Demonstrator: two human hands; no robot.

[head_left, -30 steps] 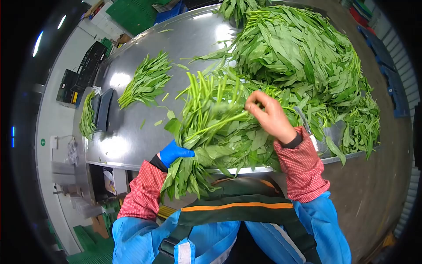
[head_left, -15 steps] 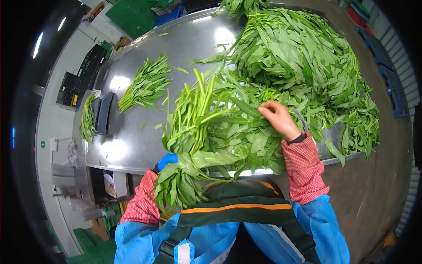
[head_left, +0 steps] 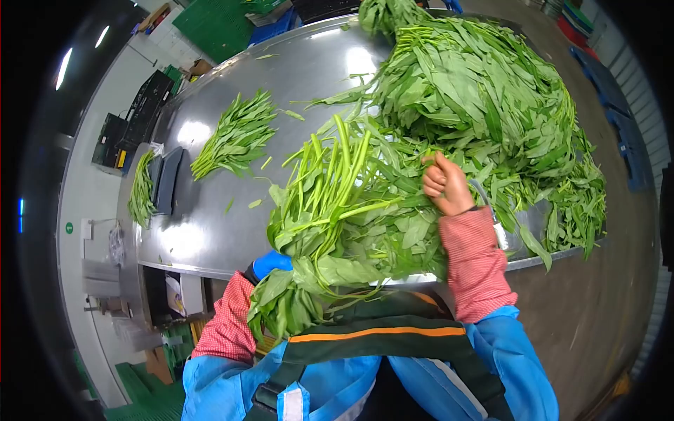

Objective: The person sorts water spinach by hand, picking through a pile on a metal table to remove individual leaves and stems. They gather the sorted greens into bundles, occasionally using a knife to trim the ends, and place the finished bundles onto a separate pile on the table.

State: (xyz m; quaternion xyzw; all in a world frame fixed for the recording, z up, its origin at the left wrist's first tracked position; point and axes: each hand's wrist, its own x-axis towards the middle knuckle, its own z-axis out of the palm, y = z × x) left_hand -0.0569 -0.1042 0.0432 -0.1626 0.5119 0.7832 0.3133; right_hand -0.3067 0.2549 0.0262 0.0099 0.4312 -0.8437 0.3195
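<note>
My left hand (head_left: 271,264), in a blue glove, is wrapped round a bunch of leafy green stems (head_left: 330,182) at the table's near edge; its fingers are largely behind the leaves. The stems point up and away, while leaves hang over the edge. Bare and curled closed, my right hand (head_left: 445,184) is over the loose greens right of the bunch, its fingertips pinched at a thin green piece. Behind it rises a large heap of greens (head_left: 484,91).
A tied-looking bunch (head_left: 235,133) lies on the metal table (head_left: 295,77) at left. Beyond it are a dark tray (head_left: 167,181) and another small bunch (head_left: 142,191). Black crates (head_left: 147,102) stand past the left edge, with green crates (head_left: 210,28) at the far side.
My right hand has turned upward and its fingers have closed into a pinch. The stems in my left hand have shifted slightly right and spread.
</note>
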